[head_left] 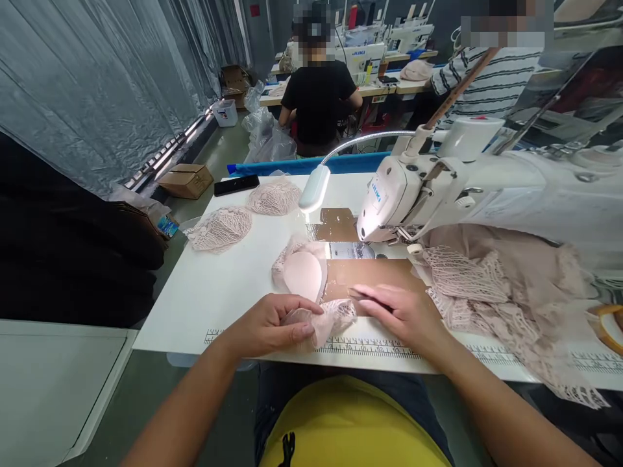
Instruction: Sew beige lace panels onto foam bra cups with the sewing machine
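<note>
Left hand (273,325) pinching lace (335,316), right hand (407,314) closed round dark tool (364,296); likely trimming, next cut wanting lace held taut.

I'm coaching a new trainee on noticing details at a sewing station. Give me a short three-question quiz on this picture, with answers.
1. True or false: the left hand pinches sheer pale pink fabric, while the right hand holds nothing.

2. Multiple choice: what lies near the far left corner of the white table?
A: a pair of scissors
B: a flat black phone-like item
C: a spool of red thread

3. Fill in the blank: the blue lettering on the nearest sewing machine reads ____.

Key:
1. False; the right hand holds a slim dark tool.
2. B.
3. JUKI.
</note>
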Action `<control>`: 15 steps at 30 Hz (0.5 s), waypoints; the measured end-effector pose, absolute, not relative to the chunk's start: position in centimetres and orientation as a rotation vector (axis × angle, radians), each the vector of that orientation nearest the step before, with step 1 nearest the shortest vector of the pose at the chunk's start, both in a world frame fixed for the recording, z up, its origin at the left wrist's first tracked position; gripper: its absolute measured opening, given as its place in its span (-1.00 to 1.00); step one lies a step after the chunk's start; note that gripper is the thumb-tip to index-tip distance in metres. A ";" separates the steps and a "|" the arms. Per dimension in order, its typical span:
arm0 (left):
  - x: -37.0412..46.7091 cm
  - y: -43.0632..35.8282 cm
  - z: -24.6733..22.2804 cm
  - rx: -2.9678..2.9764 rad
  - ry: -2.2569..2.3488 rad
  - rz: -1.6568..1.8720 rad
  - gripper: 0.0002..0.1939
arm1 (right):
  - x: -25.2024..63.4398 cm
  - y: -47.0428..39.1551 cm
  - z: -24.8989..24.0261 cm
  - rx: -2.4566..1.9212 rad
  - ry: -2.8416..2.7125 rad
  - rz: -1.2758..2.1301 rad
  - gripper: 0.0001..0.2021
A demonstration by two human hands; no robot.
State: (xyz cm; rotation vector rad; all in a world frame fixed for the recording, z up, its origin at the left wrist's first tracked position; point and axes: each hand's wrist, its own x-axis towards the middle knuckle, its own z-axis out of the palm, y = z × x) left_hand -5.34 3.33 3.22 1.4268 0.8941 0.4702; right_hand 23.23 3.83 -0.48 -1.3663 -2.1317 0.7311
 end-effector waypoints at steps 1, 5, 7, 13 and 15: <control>-5.3 3.0 3.4 1.427 0.886 0.469 -0.62 | 24.8 3.7 -1.0 -1.469 -2.156 0.518 -0.66; -3.0 2.1 4.0 1.500 0.802 0.569 -0.68 | 27.7 2.4 -1.0 -1.560 -2.029 0.232 -0.69; -1.0 2.0 4.4 1.605 0.743 0.616 -0.71 | 26.5 1.5 0.1 -1.370 -1.994 0.646 -0.66; 1.5 3.6 3.8 2.075 0.930 0.846 -0.71 | 21.2 0.8 1.7 -0.998 -1.906 1.503 -0.70; 0.1 4.7 2.6 2.237 1.164 0.744 -0.64 | 22.0 0.8 1.5 -0.963 -1.792 1.586 -0.68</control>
